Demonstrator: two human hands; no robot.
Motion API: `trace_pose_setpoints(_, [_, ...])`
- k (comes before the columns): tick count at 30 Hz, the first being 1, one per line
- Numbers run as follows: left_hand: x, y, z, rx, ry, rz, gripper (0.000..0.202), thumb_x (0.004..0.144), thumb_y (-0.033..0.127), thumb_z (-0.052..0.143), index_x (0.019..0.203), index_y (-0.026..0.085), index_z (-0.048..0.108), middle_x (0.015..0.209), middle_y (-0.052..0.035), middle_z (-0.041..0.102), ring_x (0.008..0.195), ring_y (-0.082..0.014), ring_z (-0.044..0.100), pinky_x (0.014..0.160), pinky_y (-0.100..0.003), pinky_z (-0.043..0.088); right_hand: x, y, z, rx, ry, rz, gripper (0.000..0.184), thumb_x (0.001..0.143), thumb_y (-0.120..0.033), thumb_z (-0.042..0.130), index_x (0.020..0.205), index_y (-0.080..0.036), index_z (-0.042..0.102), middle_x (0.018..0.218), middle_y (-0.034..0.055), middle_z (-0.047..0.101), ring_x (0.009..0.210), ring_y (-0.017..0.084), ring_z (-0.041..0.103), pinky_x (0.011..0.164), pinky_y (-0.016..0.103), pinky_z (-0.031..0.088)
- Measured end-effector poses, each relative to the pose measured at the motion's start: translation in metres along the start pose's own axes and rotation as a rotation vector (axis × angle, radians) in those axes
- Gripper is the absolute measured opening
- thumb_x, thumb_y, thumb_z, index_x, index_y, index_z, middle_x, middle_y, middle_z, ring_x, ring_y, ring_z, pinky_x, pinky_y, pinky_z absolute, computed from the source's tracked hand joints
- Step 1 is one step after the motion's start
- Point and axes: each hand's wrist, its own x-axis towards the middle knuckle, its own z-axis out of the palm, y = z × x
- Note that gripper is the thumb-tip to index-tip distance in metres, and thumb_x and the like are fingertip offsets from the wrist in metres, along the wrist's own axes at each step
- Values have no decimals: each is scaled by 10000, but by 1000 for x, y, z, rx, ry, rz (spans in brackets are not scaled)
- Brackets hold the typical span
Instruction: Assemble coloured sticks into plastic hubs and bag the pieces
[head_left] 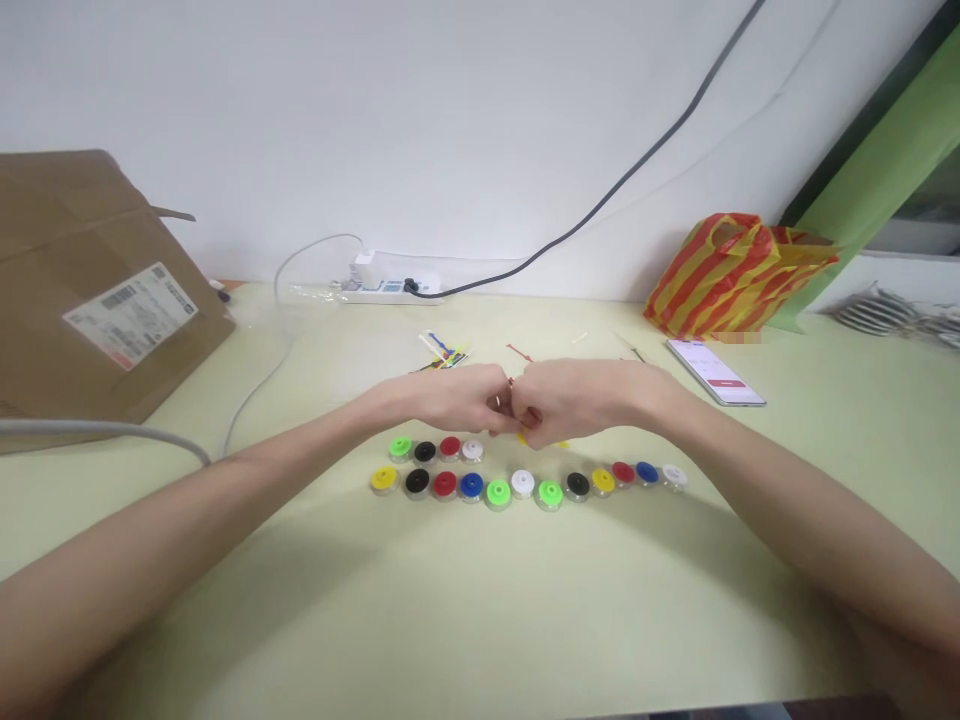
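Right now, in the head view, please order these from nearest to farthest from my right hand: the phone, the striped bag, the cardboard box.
From the right hand:
1. Phone, on the desk to the right.
2. Striped bag, farther right, against the wall.
3. Cardboard box, at the far left of the desk.

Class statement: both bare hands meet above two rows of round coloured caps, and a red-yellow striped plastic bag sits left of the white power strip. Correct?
No: the head view shows the striped plastic bag right of the white power strip; the left hand and right hand do meet above the caps.
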Motion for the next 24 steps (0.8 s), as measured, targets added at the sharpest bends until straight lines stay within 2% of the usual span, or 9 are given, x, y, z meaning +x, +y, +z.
trace_pose_setpoints(4, [-9,5,-12,28,135,-45,197,900,361,536,839,190,613,736,4,582,561,-107,470,515,-235,350,-15,6,-16,-27,20,158,168,795,-282,575,664,-196,514,618,-10,471,516,118,389,538,312,227])
trace_pose_setpoints(8, [-11,1,-15,97,294,-134,284,927,411,510,1064,213,661,852,-21,658,602,-131,532,530,-246,365,-19,21,-24,-4,83,236,135,823,-300,568,737,-197,584,684,8,546,537,127,450,537,302,259])
trace_pose_setpoints(10, [-7,-3,-11,165,332,-141,287,925,416,521,1036,208,684,905,-34,682,685,-151,588,582,-253,391,-14,31,-23,-16,89,255,135,825,-291,557,741,-190,591,699,21,566,547,133,464,533,303,262])
trace_pose_setpoints(13, [1,-8,-2,224,285,-134,288,918,431,547,965,204,718,933,-40,706,769,-173,627,649,-271,413,-3,45,-19,-12,48,281,163,825,-310,563,729,-180,586,730,42,603,566,142,495,527,301,275])
trace_pose_setpoints(18, [18,-16,19,344,302,-123,256,890,403,618,1032,214,715,1013,-52,711,891,-215,648,700,-293,414,10,65,-12,89,-91,306,153,803,-307,587,741,-170,614,802,78,675,637,179,584,559,299,388])
trace_pose_setpoints(21, [26,-21,29,425,359,-96,208,909,397,613,940,205,689,980,-50,702,895,-220,648,707,-295,408,11,75,-11,97,-111,331,156,799,-317,596,755,-171,627,809,91,689,660,199,612,571,305,426])
trace_pose_setpoints(24, [32,-22,33,490,414,-78,254,921,440,602,878,195,651,907,-49,699,848,-224,649,685,-301,403,9,84,-12,91,-87,362,179,804,-341,595,769,-172,641,820,94,699,651,200,617,566,304,429])
